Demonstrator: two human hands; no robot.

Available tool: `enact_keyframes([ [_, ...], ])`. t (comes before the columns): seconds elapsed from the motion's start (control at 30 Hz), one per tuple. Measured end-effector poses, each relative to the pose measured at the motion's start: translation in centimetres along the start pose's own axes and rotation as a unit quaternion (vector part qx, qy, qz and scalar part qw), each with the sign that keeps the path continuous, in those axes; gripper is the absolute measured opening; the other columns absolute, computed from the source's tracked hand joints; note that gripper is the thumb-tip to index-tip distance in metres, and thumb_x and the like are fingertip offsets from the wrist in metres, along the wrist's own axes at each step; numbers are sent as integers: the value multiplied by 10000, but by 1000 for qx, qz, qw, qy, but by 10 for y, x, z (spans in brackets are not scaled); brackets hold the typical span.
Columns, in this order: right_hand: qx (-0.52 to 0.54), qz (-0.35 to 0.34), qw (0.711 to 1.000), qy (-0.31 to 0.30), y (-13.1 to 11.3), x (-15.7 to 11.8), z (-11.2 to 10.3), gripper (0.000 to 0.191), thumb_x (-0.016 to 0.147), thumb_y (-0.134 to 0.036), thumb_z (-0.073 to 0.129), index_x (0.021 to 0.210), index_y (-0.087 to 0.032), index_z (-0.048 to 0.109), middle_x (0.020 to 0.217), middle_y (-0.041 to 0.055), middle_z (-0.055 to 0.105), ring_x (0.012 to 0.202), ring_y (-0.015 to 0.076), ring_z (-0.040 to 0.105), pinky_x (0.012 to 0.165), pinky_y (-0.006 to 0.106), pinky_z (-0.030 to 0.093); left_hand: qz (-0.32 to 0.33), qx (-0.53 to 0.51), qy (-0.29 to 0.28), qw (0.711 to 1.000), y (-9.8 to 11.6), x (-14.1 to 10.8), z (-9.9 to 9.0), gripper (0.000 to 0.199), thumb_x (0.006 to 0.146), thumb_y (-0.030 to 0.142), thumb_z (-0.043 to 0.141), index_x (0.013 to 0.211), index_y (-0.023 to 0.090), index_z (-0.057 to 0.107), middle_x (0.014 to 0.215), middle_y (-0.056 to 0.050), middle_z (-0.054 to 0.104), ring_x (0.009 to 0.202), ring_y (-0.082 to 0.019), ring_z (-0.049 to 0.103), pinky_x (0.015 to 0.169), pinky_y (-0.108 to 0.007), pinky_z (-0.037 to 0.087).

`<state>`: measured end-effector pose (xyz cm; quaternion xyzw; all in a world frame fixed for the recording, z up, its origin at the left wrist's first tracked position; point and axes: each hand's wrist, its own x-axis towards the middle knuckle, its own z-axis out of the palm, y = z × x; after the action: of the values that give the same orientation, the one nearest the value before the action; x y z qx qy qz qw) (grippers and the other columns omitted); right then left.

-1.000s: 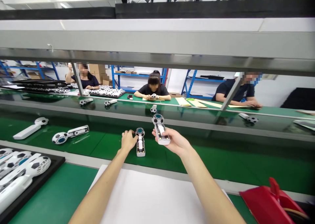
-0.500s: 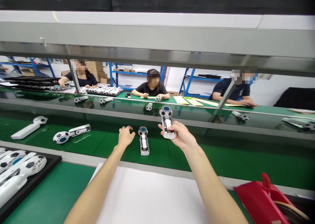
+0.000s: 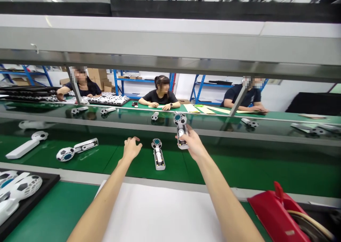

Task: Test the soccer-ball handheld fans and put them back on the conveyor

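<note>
My right hand (image 3: pixel 195 144) grips a handheld fan (image 3: pixel 179 128) with a football-patterned round head and a white handle. The head points up and away, and the handle's open face, with inner parts showing, is towards me; my thumb lies across it. A second fan (image 3: pixel 158 155), its handle also open, lies on the green belt between my hands, touched by neither. To its left, my left hand (image 3: pixel 131 149) hovers over the belt with bent fingers apart and nothing in them. Further left lie another open-handled fan (image 3: pixel 77 149) and a fan with a closed white handle (image 3: pixel 28 145).
A black tray (image 3: pixel 50 181) with more fans stands at the near left. White paper (image 3: pixel 160 213) lies before me, a red pouch (image 3: pixel 269 206) at right. A grey shelf beam (image 3: pixel 170 45) crosses above. Several co-workers sit across the belt at a green bench.
My view has shifted slightly. My left hand has moved a little away from the fan on the belt. My right hand still grips its fan. The middle co-worker has turned their head and drawn back a hand.
</note>
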<state>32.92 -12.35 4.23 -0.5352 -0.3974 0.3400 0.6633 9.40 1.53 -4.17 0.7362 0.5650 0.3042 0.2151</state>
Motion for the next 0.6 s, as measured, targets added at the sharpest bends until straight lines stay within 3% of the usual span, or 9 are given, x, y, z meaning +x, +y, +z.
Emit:
enact_keyframes([
  [0.17, -149, -18, 988, -38, -16, -13, -2, 773, 624, -113, 641, 1389, -194, 557, 1067, 55, 707, 768, 169, 644, 539, 208, 492, 78, -78, 20, 994, 31, -10, -19, 231, 866, 229, 586, 1074, 176, 669, 1183, -114, 634, 1018, -226, 635, 945, -337, 491],
  [0.3, -224, -42, 965, -127, -32, -36, 9, 785, 614, -50, 592, 1379, -228, 616, 1106, 41, 729, 630, 135, 592, 498, 217, 444, 161, -128, 35, 978, 65, -30, -40, 417, 923, 395, 574, 1316, 255, 579, 1326, -65, 584, 967, -171, 669, 859, -283, 533],
  [0.43, -314, -125, 925, -173, -33, -55, 24, 781, 664, -32, 547, 1405, -274, 597, 1297, 45, 673, 966, 242, 667, 734, 289, 523, 254, -132, 31, 958, 82, -45, -49, 527, 899, 407, 627, 1400, 263, 551, 1348, -67, 607, 1183, -247, 615, 895, -318, 537],
  [0.53, -431, -195, 865, -167, -30, -63, 32, 784, 713, -26, 504, 1452, -285, 533, 1376, 58, 626, 1145, 302, 636, 868, 368, 521, 262, -82, 16, 961, 84, -48, -51, 478, 903, 332, 610, 1364, 210, 588, 1361, -79, 625, 1260, -280, 578, 984, -362, 513],
  [0.6, -483, -205, 836, -159, -30, -66, 36, 784, 714, -4, 485, 1453, -259, 523, 1402, 71, 604, 1190, 317, 621, 912, 394, 513, 267, -32, 8, 963, 86, -50, -52, 477, 914, 305, 584, 1377, 191, 572, 1390, -91, 610, 1276, -295, 571, 1036, -397, 485],
])
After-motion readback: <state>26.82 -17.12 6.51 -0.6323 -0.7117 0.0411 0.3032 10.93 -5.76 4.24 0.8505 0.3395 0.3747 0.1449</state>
